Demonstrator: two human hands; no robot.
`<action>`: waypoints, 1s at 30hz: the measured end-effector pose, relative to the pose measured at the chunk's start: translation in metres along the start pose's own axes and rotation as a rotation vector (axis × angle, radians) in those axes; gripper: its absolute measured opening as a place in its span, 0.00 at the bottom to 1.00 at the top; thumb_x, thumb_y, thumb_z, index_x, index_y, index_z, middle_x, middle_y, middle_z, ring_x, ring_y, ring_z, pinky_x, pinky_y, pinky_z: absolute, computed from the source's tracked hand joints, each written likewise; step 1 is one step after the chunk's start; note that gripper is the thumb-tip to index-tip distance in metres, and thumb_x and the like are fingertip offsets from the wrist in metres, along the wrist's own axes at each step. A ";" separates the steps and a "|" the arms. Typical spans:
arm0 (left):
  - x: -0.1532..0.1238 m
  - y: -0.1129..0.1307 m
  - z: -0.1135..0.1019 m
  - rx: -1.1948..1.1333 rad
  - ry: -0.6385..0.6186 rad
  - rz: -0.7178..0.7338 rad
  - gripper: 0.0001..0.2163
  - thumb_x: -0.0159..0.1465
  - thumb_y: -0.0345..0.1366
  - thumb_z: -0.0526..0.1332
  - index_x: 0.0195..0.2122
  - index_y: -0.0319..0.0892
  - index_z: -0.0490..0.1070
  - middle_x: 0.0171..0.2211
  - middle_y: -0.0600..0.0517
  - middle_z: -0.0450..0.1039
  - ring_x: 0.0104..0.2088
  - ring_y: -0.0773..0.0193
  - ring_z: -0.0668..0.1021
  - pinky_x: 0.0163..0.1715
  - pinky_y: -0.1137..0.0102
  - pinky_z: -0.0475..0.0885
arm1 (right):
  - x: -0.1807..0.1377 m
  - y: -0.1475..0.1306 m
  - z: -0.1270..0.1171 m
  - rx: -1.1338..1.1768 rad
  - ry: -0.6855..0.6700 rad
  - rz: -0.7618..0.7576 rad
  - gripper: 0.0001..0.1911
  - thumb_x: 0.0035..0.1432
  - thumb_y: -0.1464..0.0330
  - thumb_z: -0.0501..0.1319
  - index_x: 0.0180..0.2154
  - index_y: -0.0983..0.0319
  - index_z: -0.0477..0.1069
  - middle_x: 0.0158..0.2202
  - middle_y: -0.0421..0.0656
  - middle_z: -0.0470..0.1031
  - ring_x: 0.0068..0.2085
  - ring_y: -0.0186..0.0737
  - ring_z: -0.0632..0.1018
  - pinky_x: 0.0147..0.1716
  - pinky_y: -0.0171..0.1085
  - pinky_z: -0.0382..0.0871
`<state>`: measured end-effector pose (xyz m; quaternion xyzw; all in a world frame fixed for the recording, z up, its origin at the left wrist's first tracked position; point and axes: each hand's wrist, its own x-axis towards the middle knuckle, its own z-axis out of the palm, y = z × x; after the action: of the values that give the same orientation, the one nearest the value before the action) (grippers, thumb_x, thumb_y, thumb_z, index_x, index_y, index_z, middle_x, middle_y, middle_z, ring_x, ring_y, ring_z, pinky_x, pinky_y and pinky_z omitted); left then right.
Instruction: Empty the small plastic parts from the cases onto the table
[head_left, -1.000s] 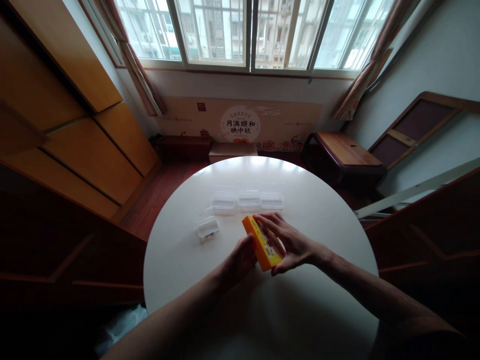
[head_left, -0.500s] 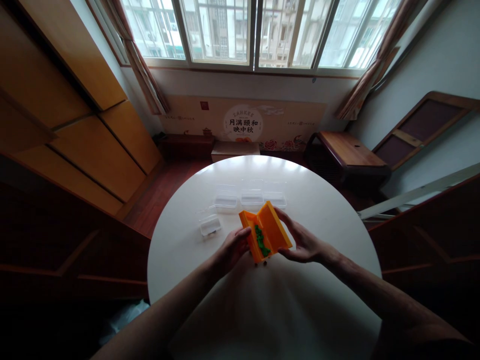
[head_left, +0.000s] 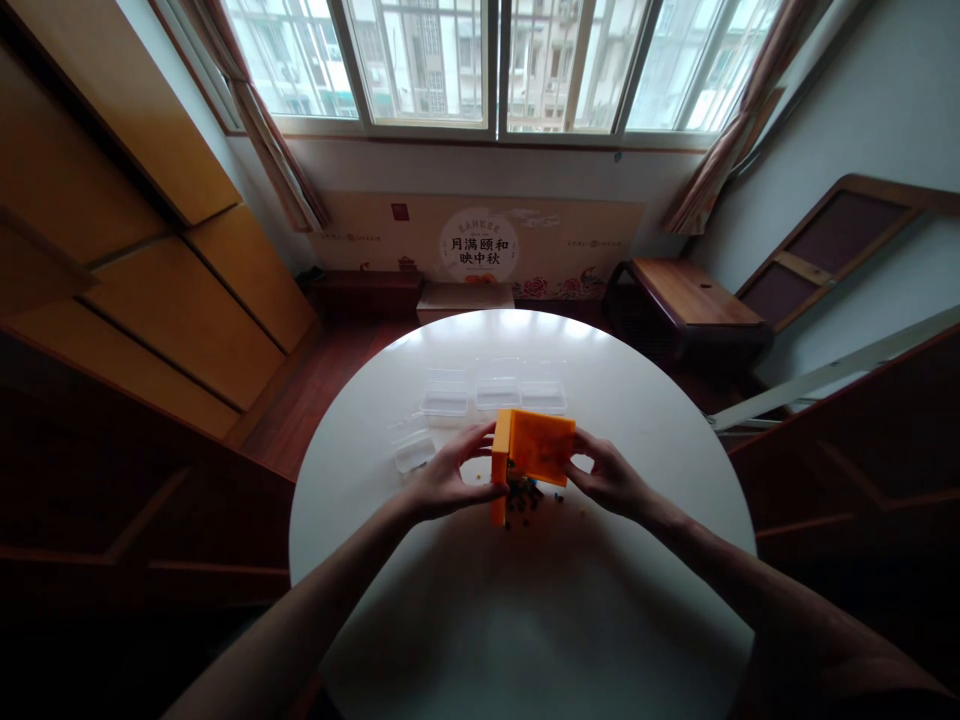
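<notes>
Tipped over since half a second ago, the orange case now faces open side down, and small dark pieces have spilled onto the white counter beneath it. My left hand is clamped on its left half, my right hand on the right edge of its lid. Four clear boxes sit just beyond. On the wall panel under the window I read "月满颐和 映中秋".
</notes>
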<state>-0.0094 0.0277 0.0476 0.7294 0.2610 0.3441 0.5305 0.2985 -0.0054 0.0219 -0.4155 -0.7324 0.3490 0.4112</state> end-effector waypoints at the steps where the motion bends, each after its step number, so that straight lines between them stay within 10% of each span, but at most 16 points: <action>1: 0.000 0.001 -0.002 0.050 -0.014 0.047 0.42 0.61 0.39 0.79 0.75 0.50 0.66 0.72 0.38 0.68 0.68 0.42 0.76 0.68 0.47 0.75 | -0.001 0.001 0.000 -0.011 0.015 -0.001 0.14 0.71 0.65 0.65 0.56 0.57 0.80 0.50 0.47 0.87 0.47 0.50 0.88 0.50 0.48 0.86; 30: 0.018 0.072 0.000 0.552 -0.269 0.362 0.53 0.55 0.35 0.77 0.80 0.52 0.55 0.69 0.39 0.70 0.64 0.41 0.77 0.62 0.50 0.79 | -0.017 0.010 0.007 -0.038 0.311 -0.031 0.11 0.75 0.58 0.66 0.49 0.56 0.82 0.48 0.46 0.86 0.48 0.47 0.86 0.53 0.46 0.82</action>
<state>0.0032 0.0196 0.1205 0.9185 0.1384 0.2500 0.2732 0.3012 -0.0180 0.0054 -0.4607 -0.6726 0.2602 0.5174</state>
